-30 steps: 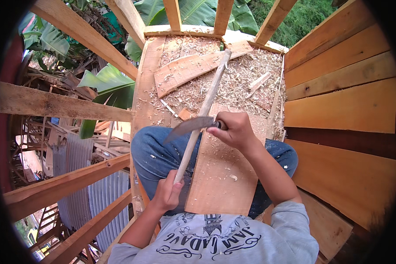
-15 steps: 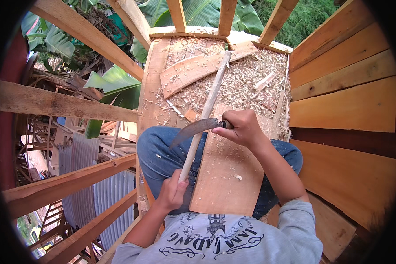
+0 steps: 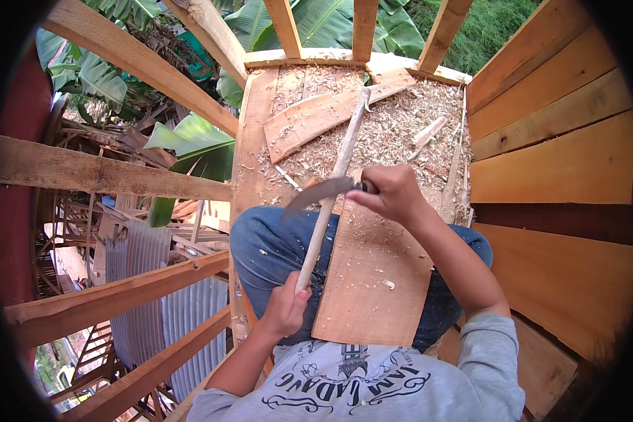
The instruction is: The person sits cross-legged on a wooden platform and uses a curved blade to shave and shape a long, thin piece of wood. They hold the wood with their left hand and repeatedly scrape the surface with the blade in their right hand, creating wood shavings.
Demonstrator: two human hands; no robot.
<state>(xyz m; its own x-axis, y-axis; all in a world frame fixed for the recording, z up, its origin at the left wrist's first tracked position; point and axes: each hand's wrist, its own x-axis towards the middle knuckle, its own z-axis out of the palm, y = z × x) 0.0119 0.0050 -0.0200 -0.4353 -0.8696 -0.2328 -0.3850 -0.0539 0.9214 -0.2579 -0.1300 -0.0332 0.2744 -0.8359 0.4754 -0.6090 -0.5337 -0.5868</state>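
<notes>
Head view: a flat lap board [image 3: 374,281] rests across the person's legs, and every place here is told from it. A pale wooden stick [image 3: 321,232] slants along the left side of the lap board, its near end level with the board's lower half and its far end reaching past the board's far edge. The left hand [image 3: 286,309], just left of the lap board, grasps the stick near its lower end with fingers wrapped around it. The right hand [image 3: 390,193], above the far part of the lap board, is clenched around the dark handle of a curved knife [image 3: 320,194]. The blade crosses over the stick near the lap board's far left corner, its tip pointing away to the left; whether the edge bites into the wood I cannot tell.

Blue jeans [image 3: 264,243] show on both sides of the lap board, and a grey shirt [image 3: 401,394] lies at its near end. A few small chips are scattered on the lap board itself. Beyond its far end spreads a layer of wood shavings [image 3: 394,116], with a loose plank [image 3: 306,129] lying aslant there. Well to the right of the lap board stands a plank wall [image 3: 552,172]; to its left run wooden rails [image 3: 112,171], with corrugated sheets [image 3: 139,281] and a broad green leaf [image 3: 197,141] showing among them.
</notes>
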